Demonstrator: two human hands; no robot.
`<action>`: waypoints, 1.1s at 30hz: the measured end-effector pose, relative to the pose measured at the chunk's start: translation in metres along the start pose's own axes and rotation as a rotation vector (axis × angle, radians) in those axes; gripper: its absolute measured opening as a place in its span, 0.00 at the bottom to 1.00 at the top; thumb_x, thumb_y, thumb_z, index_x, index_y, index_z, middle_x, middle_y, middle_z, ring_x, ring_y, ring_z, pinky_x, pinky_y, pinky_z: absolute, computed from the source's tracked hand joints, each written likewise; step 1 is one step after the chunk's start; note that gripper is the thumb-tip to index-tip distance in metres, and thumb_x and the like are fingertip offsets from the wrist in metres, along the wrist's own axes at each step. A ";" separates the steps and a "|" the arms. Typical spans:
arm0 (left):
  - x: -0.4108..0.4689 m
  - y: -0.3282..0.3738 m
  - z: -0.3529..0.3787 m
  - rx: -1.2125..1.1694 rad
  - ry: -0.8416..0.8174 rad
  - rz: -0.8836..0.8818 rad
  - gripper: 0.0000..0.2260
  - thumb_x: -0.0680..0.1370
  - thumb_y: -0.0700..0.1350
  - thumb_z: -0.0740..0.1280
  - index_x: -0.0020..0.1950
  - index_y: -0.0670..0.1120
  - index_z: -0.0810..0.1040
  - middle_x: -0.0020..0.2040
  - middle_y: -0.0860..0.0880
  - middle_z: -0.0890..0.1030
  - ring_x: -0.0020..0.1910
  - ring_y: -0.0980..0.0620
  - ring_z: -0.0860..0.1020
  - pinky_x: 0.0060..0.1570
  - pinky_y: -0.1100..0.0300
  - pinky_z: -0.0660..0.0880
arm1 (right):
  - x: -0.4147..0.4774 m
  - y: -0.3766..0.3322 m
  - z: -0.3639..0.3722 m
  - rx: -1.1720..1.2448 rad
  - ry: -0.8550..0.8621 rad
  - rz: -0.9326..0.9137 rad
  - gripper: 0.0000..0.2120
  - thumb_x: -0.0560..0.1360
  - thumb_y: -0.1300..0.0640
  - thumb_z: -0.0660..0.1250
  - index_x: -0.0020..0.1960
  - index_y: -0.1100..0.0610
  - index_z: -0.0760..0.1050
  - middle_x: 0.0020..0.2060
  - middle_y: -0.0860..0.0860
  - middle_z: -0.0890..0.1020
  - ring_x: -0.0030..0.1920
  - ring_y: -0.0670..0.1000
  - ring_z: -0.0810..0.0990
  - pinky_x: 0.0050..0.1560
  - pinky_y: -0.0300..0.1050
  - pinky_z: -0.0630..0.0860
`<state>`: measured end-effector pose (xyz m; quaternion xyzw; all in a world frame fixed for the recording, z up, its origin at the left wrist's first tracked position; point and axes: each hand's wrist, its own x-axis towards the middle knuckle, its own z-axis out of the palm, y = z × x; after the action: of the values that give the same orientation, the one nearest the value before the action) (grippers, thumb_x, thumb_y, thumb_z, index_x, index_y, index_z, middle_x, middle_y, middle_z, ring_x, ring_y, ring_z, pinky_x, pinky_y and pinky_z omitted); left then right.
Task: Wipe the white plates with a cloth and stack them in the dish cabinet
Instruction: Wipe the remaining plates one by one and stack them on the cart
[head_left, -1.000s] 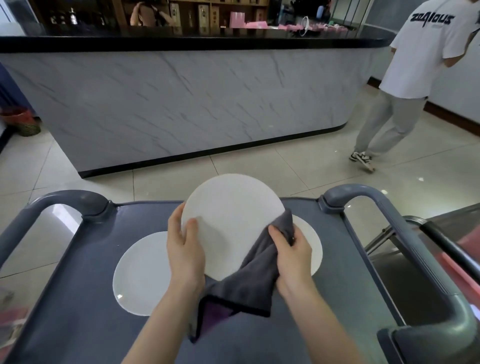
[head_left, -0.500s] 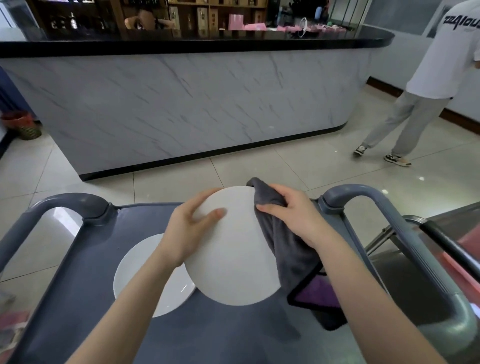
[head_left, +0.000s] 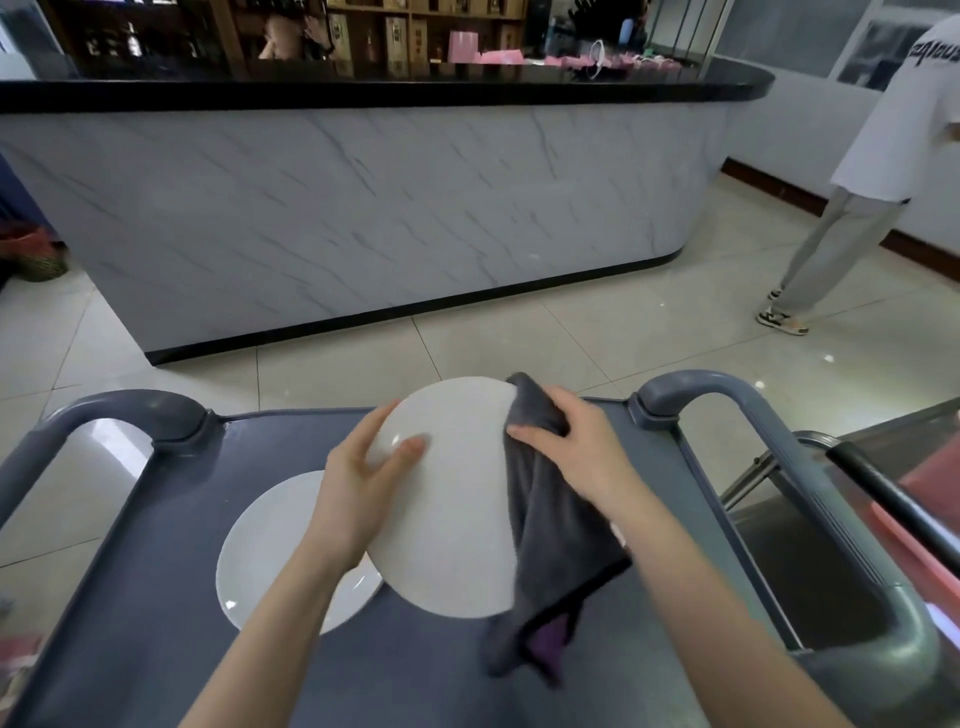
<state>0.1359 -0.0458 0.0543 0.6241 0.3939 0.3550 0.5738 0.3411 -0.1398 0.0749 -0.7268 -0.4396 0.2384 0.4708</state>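
- The held plate (head_left: 452, 519) hangs tilted above the cart (head_left: 156, 597) on one grip only: the left hand (head_left: 358, 483) pinches its left rim, thumb flat on the upper face, fingers passing behind the edge. Glazed ware is slick, so a firm wipe from the far side could, I judge, lever it out of that pinch.
- A slip would drop it onto the second plate (head_left: 270, 545), which lies flat on the cart top, partly beneath the held one; glaze striking glaze chips or cracks.
- The right hand (head_left: 571, 441) curls round a bunched fold of the cloth (head_left: 556, 561) and presses it against the held plate's right rim. The cloth's loose tail hangs down toward the cart (a purple inner face shows at its lower end) and might drag or catch.
- Both plates are round, white and smooth, with a faint gloss. The cloth is dark grey, soft, napped and limp. The cart looks like matte grey plastic with thick rounded handles.
- Wiping seems to be the step in hand; no dish cabinet shows, so stacking lies ahead.
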 end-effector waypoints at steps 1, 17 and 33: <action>0.003 0.004 0.000 0.041 -0.037 0.007 0.11 0.79 0.46 0.71 0.58 0.61 0.81 0.50 0.64 0.84 0.46 0.64 0.82 0.44 0.66 0.77 | 0.008 -0.006 -0.003 -0.052 -0.086 -0.026 0.14 0.73 0.55 0.75 0.57 0.49 0.78 0.49 0.43 0.83 0.52 0.43 0.80 0.53 0.37 0.75; -0.005 0.008 0.004 -0.125 0.080 -0.029 0.11 0.80 0.44 0.70 0.56 0.61 0.81 0.47 0.64 0.85 0.43 0.64 0.82 0.38 0.68 0.77 | -0.022 -0.003 0.009 0.108 0.217 0.103 0.14 0.74 0.54 0.73 0.58 0.53 0.79 0.48 0.43 0.84 0.52 0.44 0.81 0.51 0.32 0.75; -0.030 -0.006 0.042 -0.382 0.394 -0.204 0.10 0.81 0.45 0.68 0.57 0.59 0.76 0.57 0.54 0.82 0.54 0.52 0.81 0.51 0.54 0.79 | -0.058 0.011 0.049 0.614 0.479 0.387 0.07 0.77 0.58 0.70 0.53 0.51 0.79 0.47 0.48 0.85 0.53 0.50 0.83 0.59 0.49 0.79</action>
<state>0.1601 -0.0913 0.0451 0.3808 0.4845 0.4776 0.6261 0.2795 -0.1685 0.0398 -0.6569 -0.0824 0.2664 0.7005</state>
